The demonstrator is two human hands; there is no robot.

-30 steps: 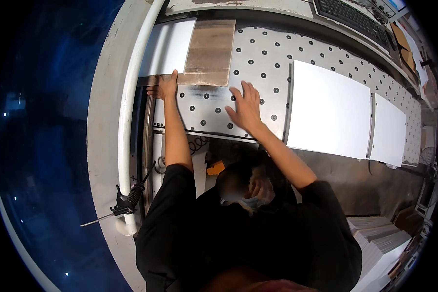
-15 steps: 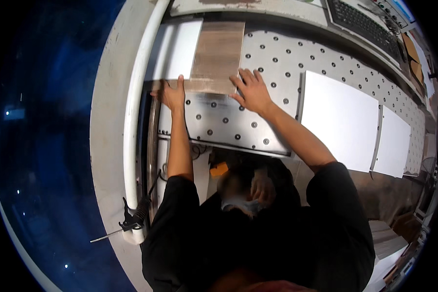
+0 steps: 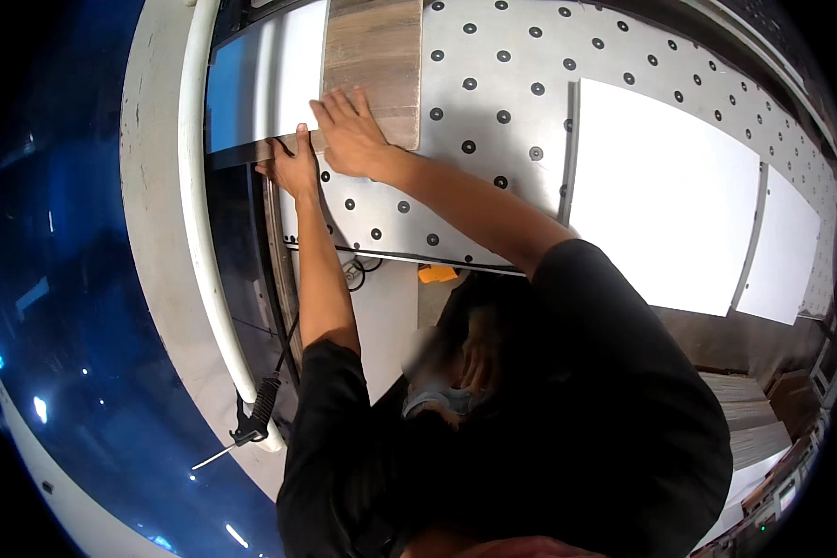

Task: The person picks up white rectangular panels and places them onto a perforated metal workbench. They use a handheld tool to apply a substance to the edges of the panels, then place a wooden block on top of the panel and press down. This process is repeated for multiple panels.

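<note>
My right hand lies with spread fingers on a brown wood-grain panel, near its front edge. A glossy white panel adjoins the wood-grain surface on its left and seems to lie over part of it; how they overlap cannot be made out. My left hand is at the panels' front edge, thumb pointing up onto the edge and fingers apart beside it. Part of the left fingers is hidden at that edge. Both panels rest on a metal table studded with black round fittings.
White boards lie on the table at right. A white rail runs along the left, with a black air gun at its lower end. An orange object lies below the table edge. Stacked boards stand at lower right.
The view has shifted. My right hand has moved left from the wood-grain panel's right edge onto its surface. Both panels lie farther left, away from the white boards; my left hand stays at their front edge.
</note>
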